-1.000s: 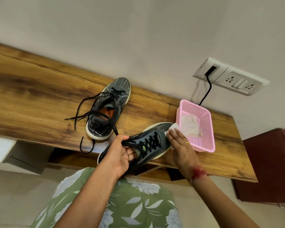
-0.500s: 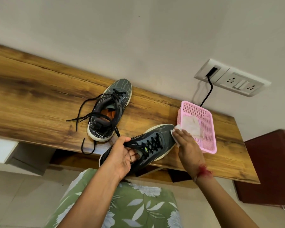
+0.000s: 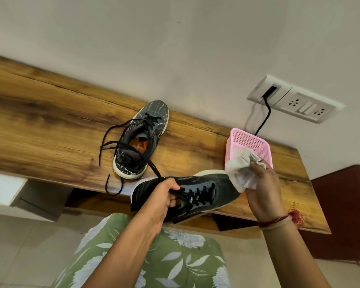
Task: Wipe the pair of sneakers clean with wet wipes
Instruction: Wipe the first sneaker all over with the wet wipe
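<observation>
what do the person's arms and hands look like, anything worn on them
Both forearms are bare, with no sleeves in view. The right hand has a red thread bracelet at the wrist, ending in a frayed red tassel, with a thin pale band beside it. The left hand and its wrist show no jewellery.

Wooden desk (image 3: 50, 132): unlaced sneaker (image 3: 133, 159), pink basket (image 3: 247, 140); second sneaker (image 3: 195, 194) maybe touching.
</observation>
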Available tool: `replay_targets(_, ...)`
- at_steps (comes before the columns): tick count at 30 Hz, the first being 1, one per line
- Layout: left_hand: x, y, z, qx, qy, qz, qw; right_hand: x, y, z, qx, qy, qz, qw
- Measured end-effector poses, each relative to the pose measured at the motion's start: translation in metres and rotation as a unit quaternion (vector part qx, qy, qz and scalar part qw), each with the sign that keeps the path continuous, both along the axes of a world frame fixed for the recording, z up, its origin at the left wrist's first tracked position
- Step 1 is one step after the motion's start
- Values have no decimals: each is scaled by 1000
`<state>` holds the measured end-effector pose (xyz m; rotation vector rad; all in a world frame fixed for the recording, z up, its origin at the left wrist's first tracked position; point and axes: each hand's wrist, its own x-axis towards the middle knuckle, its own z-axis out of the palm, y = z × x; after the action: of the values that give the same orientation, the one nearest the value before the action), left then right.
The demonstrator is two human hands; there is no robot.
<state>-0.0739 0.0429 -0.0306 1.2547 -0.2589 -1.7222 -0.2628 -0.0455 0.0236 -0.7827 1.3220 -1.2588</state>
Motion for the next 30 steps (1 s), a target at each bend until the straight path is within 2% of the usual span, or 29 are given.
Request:
replay_targets(6, -2, 2, 7, -14, -6, -48, 999, 30, 10, 27, 29, 148, 145, 978)
replay_targets(9, -3, 1, 7, -18, 8, -40, 999, 43, 14, 34, 39, 247, 228, 941)
replay_targets(11, -4, -1, 5, -30, 4, -17, 999, 55, 16, 38, 14, 304, 283, 910)
replay_targets(12, -5, -2, 2, -35, -1, -6, 999, 61, 16, 39, -14, 353, 307, 884)
replay_targets(16, -7, -3, 4, -78, -33, -11, 996, 99, 23, 42, -67, 543, 387, 742)
replay_targets(19, -11, -2, 6, -92, -40, -1, 995, 129, 32, 34, -152, 681, 387, 603)
replay_targets(20, -11, -1, 5, -83, -35, 12, 996, 137, 35, 29, -188, 707, 374, 570)
replay_targets(21, -11, 0, 3, -74, -30, 19, 997, 142, 37, 25, -209, 716, 365, 557)
replay_targets(25, -10, 3, 3, -86, -31, 12, 996, 150, 37, 18, -233, 696, 360, 577)
replay_targets(27, -10, 1, 6, -102, -12, 14, 995, 143, 33, 23, -237, 679, 347, 602)
replay_targets(28, -9, -1, 8, -110, -6, 9, 994, 139, 31, 28, -231, 656, 336, 635)
replay_targets(30, -4, -2, 9, -114, 22, -3, 993, 125, 26, 39, -199, 580, 300, 731)
